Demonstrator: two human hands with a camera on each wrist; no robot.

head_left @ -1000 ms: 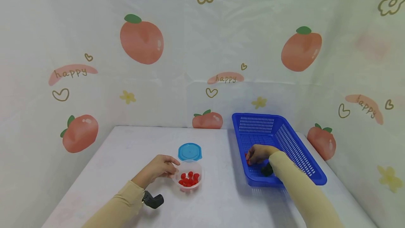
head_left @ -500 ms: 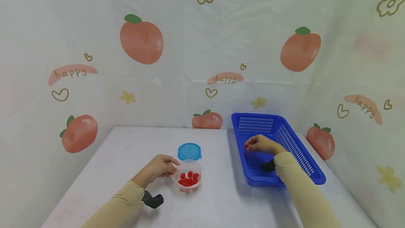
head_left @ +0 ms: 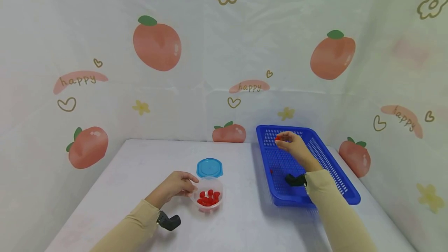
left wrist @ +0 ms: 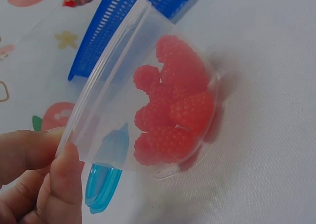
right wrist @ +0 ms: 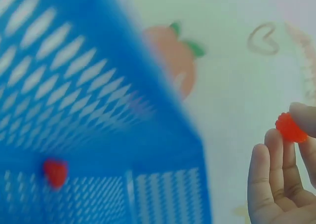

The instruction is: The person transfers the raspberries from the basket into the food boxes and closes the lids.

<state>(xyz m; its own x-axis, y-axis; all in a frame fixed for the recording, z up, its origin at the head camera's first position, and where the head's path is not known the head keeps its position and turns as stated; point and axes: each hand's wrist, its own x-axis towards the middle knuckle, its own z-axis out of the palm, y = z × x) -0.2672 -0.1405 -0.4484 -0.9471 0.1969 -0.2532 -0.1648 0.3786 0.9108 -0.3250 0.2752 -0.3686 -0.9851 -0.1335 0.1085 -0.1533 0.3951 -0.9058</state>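
Observation:
A clear plastic bowl [left wrist: 106, 100] with several red raspberries [left wrist: 173, 110] in its bottom stands on the table. My left hand [head_left: 176, 186] pinches its rim between thumb and fingers. Over the back part of the blue basket [head_left: 271, 193], my right hand [head_left: 294, 146] is raised, with one raspberry [right wrist: 290, 128] between thumb and fingertips. Another raspberry [right wrist: 55, 173] lies inside the basket by its left wall, blurred in the right wrist view.
Just behind the bowl lies a blue lid [head_left: 209, 167] on the white table [head_left: 147, 154]. The basket stands at the table's right side, with raised slotted walls. A printed cloth [head_left: 196, 49] hangs behind.
My right hand has come up from the basket's floor and moved toward its back with a raspberry pinched in it. The left hand and the bowl have stayed in place.

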